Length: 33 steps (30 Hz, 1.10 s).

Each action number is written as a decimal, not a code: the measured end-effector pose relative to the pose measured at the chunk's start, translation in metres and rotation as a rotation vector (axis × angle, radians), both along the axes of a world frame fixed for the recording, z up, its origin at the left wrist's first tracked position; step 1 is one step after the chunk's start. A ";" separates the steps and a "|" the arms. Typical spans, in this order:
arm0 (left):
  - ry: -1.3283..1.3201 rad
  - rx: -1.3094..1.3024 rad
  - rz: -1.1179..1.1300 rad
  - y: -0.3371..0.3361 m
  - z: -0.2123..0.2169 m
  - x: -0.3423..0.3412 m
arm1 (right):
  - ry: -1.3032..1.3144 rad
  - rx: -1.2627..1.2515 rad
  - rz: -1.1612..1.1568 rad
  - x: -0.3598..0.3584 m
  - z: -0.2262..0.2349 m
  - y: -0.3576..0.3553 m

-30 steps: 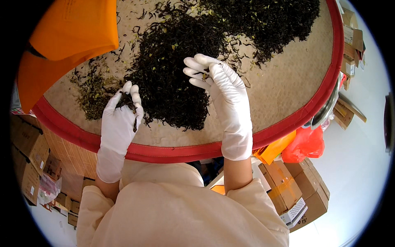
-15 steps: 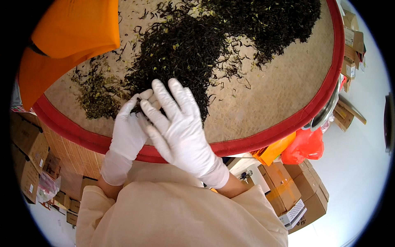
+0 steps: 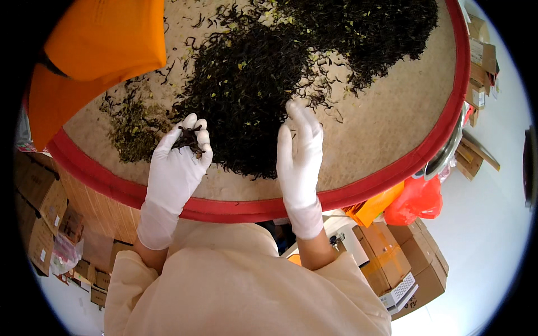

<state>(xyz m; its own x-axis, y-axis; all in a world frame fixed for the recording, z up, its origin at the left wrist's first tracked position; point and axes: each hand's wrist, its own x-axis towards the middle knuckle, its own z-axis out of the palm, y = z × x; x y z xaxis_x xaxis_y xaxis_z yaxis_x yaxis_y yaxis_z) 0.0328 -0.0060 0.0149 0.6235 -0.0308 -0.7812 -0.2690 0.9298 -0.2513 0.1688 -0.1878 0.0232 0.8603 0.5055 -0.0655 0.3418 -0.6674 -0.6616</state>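
A large pile of dark twisted tea leaves (image 3: 241, 95), flecked with yellow-green bits, lies on a round woven tray (image 3: 381, 134) with a red cloth rim. My left hand (image 3: 178, 157), in a white glove, is palm up with curled fingers around a small clump of tea leaves (image 3: 189, 139). My right hand (image 3: 301, 151), gloved too, holds nothing; its fingers are stretched out along the right edge of the pile. To the left of my left hand lies a smaller heap of yellowish-brown bits and stems (image 3: 134, 126).
An orange bag (image 3: 106, 39) covers the tray's far left edge. Beyond the right rim are a red plastic bag (image 3: 414, 199) and cardboard boxes (image 3: 386, 252). More boxes (image 3: 36, 196) stand on the lower left, by a wood-look floor (image 3: 98, 190).
My right hand has moved right, away from my left hand, to the pile's right edge. The left hand has turned palm up, and the clump in it now shows.
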 end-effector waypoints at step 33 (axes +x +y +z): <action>-0.108 0.064 0.060 0.022 -0.013 -0.035 | 0.015 -0.034 0.373 0.004 0.019 0.019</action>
